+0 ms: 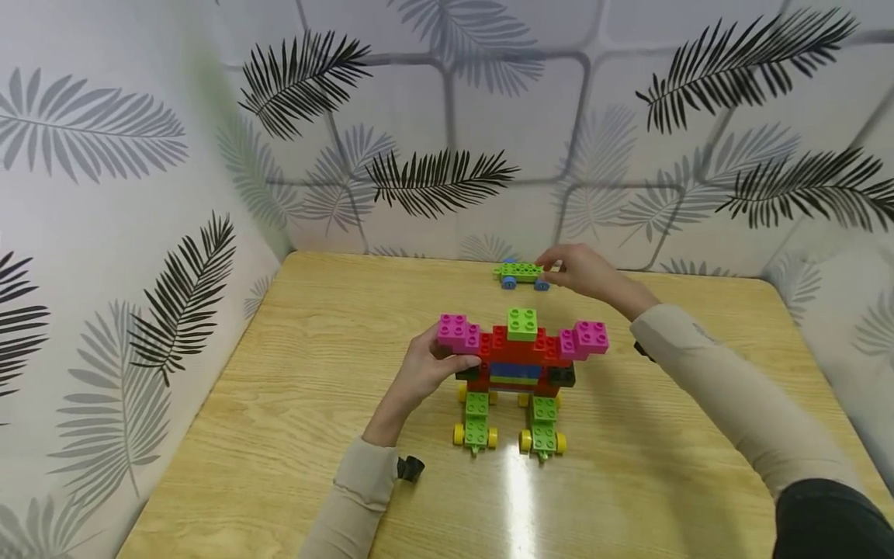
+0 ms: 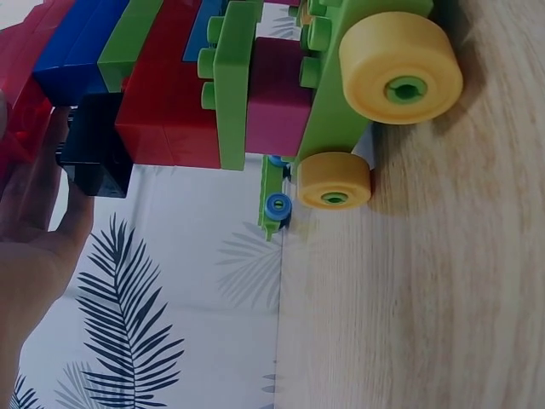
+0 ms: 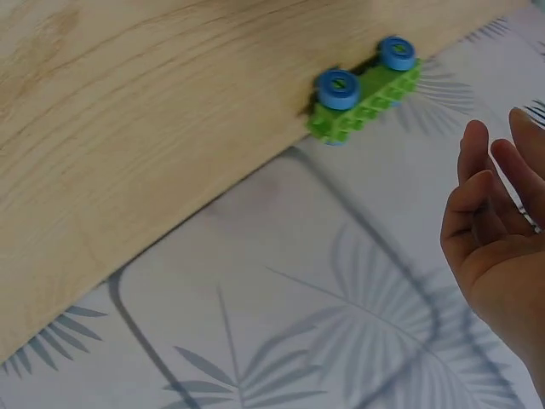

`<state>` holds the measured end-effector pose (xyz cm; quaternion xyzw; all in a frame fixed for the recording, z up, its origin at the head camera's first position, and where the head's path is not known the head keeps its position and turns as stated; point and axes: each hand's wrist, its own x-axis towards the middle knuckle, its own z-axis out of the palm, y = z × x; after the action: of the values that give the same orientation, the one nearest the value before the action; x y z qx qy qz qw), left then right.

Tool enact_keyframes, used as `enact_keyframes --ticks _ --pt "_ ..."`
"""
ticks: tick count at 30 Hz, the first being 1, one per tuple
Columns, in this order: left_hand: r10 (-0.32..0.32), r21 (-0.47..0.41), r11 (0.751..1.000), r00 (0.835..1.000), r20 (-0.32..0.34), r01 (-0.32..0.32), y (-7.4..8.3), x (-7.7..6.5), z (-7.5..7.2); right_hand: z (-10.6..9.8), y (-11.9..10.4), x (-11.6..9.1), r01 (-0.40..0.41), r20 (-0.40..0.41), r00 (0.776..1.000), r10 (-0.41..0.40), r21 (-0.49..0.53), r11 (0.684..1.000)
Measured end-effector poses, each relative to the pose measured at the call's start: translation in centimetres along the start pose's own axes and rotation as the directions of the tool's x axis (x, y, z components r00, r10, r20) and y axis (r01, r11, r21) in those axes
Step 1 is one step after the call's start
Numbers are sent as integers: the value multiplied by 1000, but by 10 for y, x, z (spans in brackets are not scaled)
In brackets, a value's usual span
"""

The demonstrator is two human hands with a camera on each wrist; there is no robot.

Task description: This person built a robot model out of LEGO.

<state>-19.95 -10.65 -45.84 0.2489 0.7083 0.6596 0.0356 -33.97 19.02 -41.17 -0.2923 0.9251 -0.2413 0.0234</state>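
A building-brick robot figure (image 1: 513,349) stands on the wooden table, with a red body, magenta arms, a lime head brick and lime wheeled bases as feet. My left hand (image 1: 424,366) grips it under the magenta arm on its left side, thumb in front. In the left wrist view, fingers of the left hand (image 2: 38,221) show beside a black brick (image 2: 98,145). Farther back is a lime wheeled base (image 1: 520,272) with blue wheels. My right hand (image 1: 574,270) is beside its right end; in the right wrist view the hand (image 3: 498,230) is apart from the wheeled base (image 3: 366,94), fingers loosely bent.
The wooden table (image 1: 314,349) meets a leaf-patterned wall covering (image 1: 447,140) along its back edge, just behind the wheeled base. Another patterned wall (image 1: 105,233) rises at the left. A small black object (image 1: 410,468) shows by the left sleeve.
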Motion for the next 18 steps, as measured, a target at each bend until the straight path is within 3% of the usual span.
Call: enact_keyframes --ticks 7,18 --pt "25 24 999 1000 14 -26 -2 3 -3 19 22 19 -53 19 998 55 -65 996" --pt "-2 1 1000 1000 7 2 -4 8 -5 40 39 44 -124 12 992 125 -63 990"
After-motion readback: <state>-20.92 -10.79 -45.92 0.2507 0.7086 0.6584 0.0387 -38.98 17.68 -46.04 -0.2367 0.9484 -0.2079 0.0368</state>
